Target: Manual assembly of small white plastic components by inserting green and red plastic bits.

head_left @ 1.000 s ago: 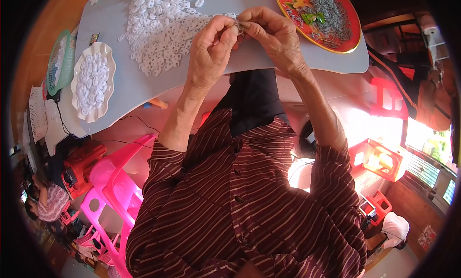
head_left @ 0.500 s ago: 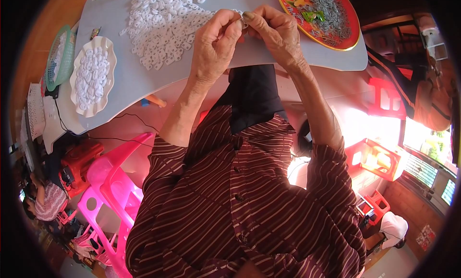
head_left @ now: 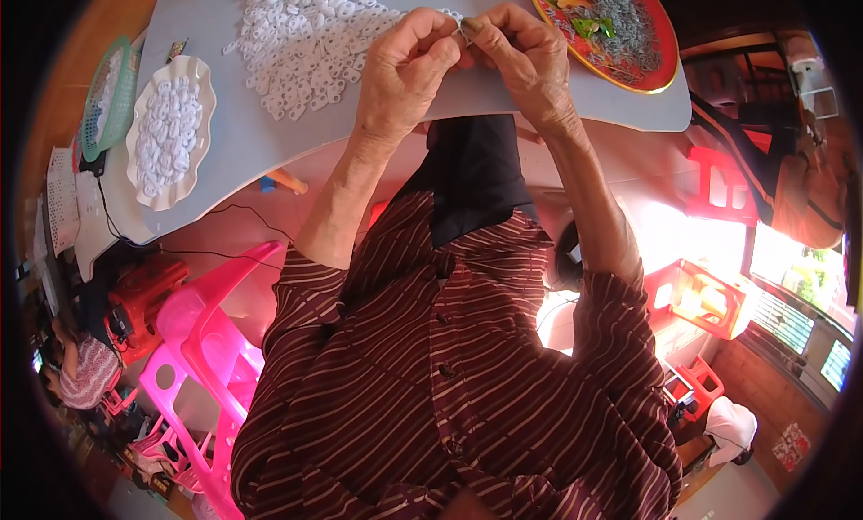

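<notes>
My left hand (head_left: 406, 66) and my right hand (head_left: 523, 60) meet over the table's near edge, thumbs and fingers pinched around one small white plastic piece (head_left: 460, 33). Fingertips cover most of that piece, so its exact shape is hidden. Just left of my hands spreads a heap of small white plastic pieces with holes (head_left: 301, 57). To the right, a round red tray (head_left: 667, 71) with a gold rim holds many small grey metal parts (head_left: 629, 35) and something green. At the far left a scalloped white dish (head_left: 205, 142) carries white oval pieces (head_left: 169, 133).
The grey table (head_left: 216, 174) has a curved near edge. A green basket (head_left: 93, 129) stands beside the white dish. Pink plastic chairs (head_left: 202, 340) are at lower left, red stools (head_left: 706, 295) at right. Other people sit at the lower left (head_left: 90, 374) and lower right (head_left: 730, 427).
Both hands have risen slightly in the picture and stay pinched together. The table and dish have shifted a little as the view moved.
</notes>
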Tool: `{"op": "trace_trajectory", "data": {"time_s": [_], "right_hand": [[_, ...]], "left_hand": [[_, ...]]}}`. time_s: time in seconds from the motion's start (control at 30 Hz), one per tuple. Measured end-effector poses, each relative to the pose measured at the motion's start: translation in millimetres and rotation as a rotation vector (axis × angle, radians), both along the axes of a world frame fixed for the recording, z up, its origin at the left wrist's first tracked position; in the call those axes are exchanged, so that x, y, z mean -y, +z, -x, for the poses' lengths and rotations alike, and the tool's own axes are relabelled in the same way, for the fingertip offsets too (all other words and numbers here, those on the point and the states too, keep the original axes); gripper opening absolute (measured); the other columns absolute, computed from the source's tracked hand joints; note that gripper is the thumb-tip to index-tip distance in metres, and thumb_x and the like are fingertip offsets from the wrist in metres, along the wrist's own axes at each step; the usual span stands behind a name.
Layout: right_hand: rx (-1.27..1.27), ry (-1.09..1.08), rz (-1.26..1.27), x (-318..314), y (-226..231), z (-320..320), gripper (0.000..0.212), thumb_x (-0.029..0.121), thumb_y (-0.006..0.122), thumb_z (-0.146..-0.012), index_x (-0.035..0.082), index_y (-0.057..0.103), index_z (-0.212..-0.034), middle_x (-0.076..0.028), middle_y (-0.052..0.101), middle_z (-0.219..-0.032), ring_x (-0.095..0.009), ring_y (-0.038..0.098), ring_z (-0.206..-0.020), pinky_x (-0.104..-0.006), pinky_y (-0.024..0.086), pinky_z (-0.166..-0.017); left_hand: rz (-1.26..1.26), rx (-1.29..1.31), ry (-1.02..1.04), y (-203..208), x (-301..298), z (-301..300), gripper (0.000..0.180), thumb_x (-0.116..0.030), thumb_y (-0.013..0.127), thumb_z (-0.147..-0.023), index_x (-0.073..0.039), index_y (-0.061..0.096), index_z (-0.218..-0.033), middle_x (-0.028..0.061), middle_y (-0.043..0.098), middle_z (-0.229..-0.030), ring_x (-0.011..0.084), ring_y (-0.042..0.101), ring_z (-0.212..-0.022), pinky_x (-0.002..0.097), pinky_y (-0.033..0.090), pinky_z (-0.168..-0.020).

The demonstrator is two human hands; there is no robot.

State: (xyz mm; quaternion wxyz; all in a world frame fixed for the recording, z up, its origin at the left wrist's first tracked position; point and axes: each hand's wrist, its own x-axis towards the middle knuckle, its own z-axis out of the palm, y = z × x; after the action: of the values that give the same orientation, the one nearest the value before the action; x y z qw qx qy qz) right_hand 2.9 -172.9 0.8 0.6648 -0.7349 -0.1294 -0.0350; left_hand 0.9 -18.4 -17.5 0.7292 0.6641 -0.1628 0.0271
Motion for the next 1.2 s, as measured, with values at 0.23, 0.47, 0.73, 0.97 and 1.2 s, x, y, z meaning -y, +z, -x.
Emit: {"op": "trace_trajectory", "data": {"time_s": [0.23,0.47,0.73,0.97,1.2], "right_hand": [[0.029,-0.001,-0.056,-5.0,-6.2,-3.2,0.018,0.018,0.063,-0.087,0.001,0.062,-0.085,0.001,0.061,-0.069,-0.003,0.052,-0.065,-0.0189,0.043,-0.060],[0.016,-0.041,-0.081,-3.5,-4.3,-1.7,0.017,0.017,0.063,-0.087,0.000,0.061,-0.087,0.000,0.060,-0.069,-0.005,0.052,-0.063,-0.0188,0.043,-0.059],[0.030,-0.028,-0.128,-5.8,-4.9,-1.5,0.019,0.018,0.064,-0.086,-0.001,0.062,-0.087,0.001,0.057,-0.066,-0.004,0.048,-0.058,-0.0192,0.041,-0.054],[0.076,-0.107,-0.103,-3.9,-6.6,-3.6,0.016,0.015,0.063,-0.086,0.001,0.067,-0.093,0.002,0.059,-0.069,-0.004,0.048,-0.061,-0.0189,0.042,-0.056],[0.024,-0.064,-0.275,-1.5,-8.3,-1.7,0.016,0.010,0.063,-0.085,0.000,0.065,-0.097,0.000,0.060,-0.075,-0.005,0.051,-0.065,-0.0188,0.044,-0.061]], "left_hand": [[0.011,0.002,0.021,0.7,-1.0,1.1,0.008,-0.010,0.057,-0.086,-0.002,0.058,-0.088,-0.0010,0.061,-0.070,0.0053,0.053,-0.063,0.0210,0.044,-0.058],[-0.816,0.546,0.256,35.0,-39.6,-48.6,0.012,-0.013,0.055,-0.086,-0.001,0.057,-0.084,0.0086,0.057,-0.066,0.0194,0.056,-0.064,0.0305,0.044,-0.063],[-1.217,0.894,0.158,13.2,-56.1,-93.0,0.010,-0.008,0.057,-0.078,-0.001,0.050,-0.080,0.0139,0.054,-0.078,0.0332,0.050,-0.081,0.0410,0.041,-0.075],[-1.030,0.660,0.061,24.3,-41.5,-78.1,0.011,-0.005,0.058,-0.080,0.001,0.050,-0.084,0.0119,0.055,-0.076,0.0293,0.051,-0.078,0.0356,0.043,-0.074],[-0.236,-0.032,-0.180,33.6,-25.6,-56.1,0.015,-0.015,0.056,-0.089,-0.002,0.059,-0.097,-0.0010,0.060,-0.081,0.0065,0.056,-0.080,0.0227,0.042,-0.072]]}}
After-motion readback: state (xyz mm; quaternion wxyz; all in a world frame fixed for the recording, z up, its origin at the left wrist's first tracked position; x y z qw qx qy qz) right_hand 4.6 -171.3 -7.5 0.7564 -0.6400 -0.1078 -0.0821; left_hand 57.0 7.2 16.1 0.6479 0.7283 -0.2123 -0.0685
